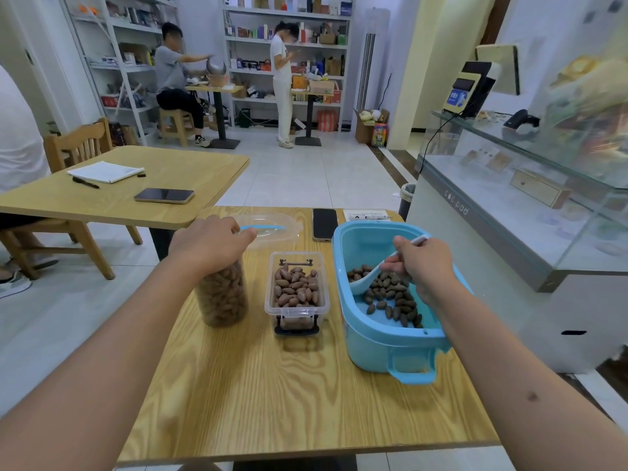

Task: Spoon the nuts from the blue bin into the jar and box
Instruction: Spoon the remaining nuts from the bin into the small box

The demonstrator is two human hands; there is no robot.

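Wooden table | left grip clasps jar; right grip pinches spoon in blue bin

Light blue bin holds dark brown nuts; beside it, clear box, reddish-brown nuts; wood-grain desk.
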